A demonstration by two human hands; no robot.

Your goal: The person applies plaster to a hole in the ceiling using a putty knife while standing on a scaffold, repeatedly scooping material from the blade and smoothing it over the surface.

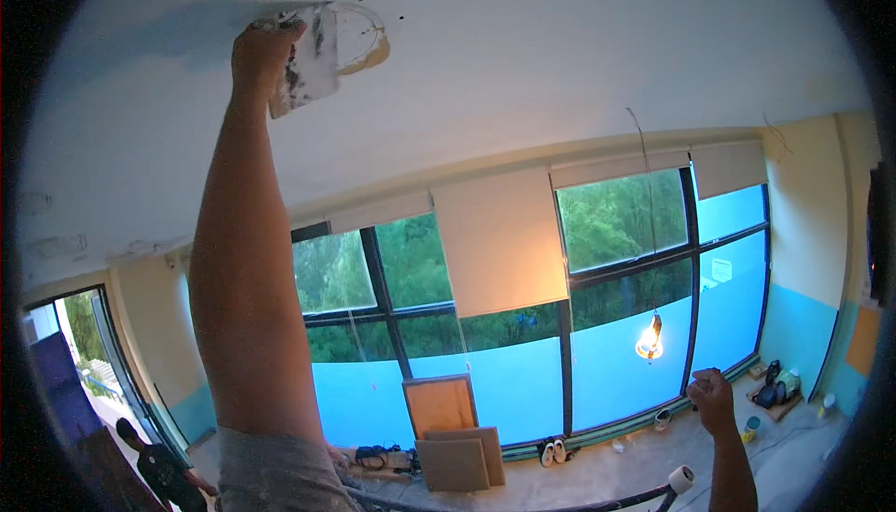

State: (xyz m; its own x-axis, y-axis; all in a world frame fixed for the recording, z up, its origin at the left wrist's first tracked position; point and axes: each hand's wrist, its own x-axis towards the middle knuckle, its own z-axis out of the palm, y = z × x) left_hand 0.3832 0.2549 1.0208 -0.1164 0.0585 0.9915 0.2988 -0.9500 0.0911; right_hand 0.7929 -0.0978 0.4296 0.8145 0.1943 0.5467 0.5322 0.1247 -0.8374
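Note:
My left hand (265,49) is raised to the white ceiling, its fingers closed round a wide putty knife (311,64) smeared with white and dark spots. The blade lies close to the ceiling, partly over a round patch (359,36) with a tan, rough edge. Whatever part of the patch is behind the blade is hidden. Lower down at the right, my right hand (714,398) is held up with its fingers curled in. Nothing shows in it.
A lit bulb (650,336) hangs on a wire near my right hand. Below are a dark rail (597,503) and boards (455,462) leaning by the windows (625,213). Another person (168,470) stands at the lower left, near an open door (93,344).

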